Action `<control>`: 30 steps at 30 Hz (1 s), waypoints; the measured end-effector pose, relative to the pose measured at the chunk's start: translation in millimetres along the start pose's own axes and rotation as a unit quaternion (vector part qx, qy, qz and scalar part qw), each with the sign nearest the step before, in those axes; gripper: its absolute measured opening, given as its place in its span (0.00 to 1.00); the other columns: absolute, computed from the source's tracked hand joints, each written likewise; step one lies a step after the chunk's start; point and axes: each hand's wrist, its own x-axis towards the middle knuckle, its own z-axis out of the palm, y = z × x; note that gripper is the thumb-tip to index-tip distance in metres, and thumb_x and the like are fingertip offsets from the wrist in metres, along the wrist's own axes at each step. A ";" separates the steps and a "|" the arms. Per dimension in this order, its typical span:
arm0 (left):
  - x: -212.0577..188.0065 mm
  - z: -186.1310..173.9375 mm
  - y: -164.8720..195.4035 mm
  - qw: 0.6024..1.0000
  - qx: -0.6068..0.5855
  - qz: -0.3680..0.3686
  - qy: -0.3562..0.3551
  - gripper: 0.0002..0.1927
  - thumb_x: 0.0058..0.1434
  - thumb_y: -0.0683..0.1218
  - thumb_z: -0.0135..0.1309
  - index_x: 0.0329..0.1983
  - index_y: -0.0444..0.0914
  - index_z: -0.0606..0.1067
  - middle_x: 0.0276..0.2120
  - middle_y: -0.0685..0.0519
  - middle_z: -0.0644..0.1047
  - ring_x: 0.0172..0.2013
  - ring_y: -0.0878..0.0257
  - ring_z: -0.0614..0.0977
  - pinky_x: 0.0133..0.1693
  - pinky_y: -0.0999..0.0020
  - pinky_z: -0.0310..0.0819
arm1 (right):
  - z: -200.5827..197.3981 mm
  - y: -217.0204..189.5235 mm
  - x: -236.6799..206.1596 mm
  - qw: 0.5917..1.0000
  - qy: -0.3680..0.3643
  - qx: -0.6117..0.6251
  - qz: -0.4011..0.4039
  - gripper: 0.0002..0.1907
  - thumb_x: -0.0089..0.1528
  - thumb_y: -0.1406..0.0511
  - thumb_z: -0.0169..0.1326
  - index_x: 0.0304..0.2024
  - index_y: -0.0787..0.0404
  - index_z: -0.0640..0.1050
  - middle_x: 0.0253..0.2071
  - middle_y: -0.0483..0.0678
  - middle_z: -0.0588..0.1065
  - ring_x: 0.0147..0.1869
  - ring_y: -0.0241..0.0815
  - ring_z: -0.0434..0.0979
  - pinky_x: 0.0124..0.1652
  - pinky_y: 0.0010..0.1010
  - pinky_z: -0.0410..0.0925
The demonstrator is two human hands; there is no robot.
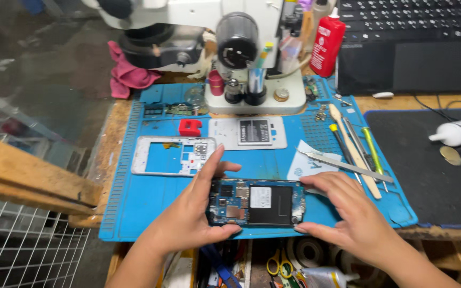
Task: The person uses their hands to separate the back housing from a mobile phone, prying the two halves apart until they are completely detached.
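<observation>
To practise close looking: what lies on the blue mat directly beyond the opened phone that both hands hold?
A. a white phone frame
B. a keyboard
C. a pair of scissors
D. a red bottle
A: the white phone frame lies on the blue mat just beyond the opened phone, which the left hand and right hand hold.
</observation>
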 end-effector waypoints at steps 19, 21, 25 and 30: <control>-13.0 -14.0 -1.7 0.997 -0.054 0.026 -0.047 0.62 0.53 0.41 0.67 0.82 0.40 0.38 0.75 0.41 0.63 0.75 0.47 0.66 0.73 0.55 0.59 | 7.7 5.7 -8.3 0.976 -0.041 0.085 0.197 0.38 0.47 0.63 0.69 0.59 0.57 0.72 0.54 0.46 0.75 0.56 0.39 0.77 0.50 0.31 0.73; -14.4 -15.7 -2.0 0.993 -0.098 -0.036 -0.055 0.63 0.52 0.41 0.66 0.81 0.42 0.37 0.76 0.42 0.63 0.73 0.50 0.67 0.67 0.55 0.66 | 9.3 10.2 -9.6 0.978 -0.045 0.090 0.181 0.38 0.49 0.62 0.69 0.62 0.57 0.72 0.57 0.46 0.72 0.58 0.39 0.76 0.48 0.30 0.74; -14.7 -15.4 -4.8 0.962 -0.262 -0.050 -0.061 0.61 0.56 0.39 0.64 0.82 0.44 0.36 0.76 0.41 0.60 0.73 0.53 0.67 0.66 0.54 0.71 | 12.3 15.2 -15.6 0.965 -0.051 0.129 0.221 0.39 0.51 0.63 0.69 0.65 0.56 0.71 0.59 0.47 0.70 0.60 0.39 0.76 0.35 0.31 0.78; -17.3 -15.4 -8.1 0.952 -0.298 -0.043 -0.062 0.61 0.56 0.38 0.64 0.82 0.43 0.36 0.76 0.40 0.60 0.71 0.54 0.69 0.67 0.55 0.70 | 13.5 14.5 -16.7 0.972 -0.041 0.131 0.191 0.39 0.52 0.62 0.69 0.64 0.57 0.71 0.59 0.48 0.70 0.60 0.39 0.75 0.40 0.29 0.76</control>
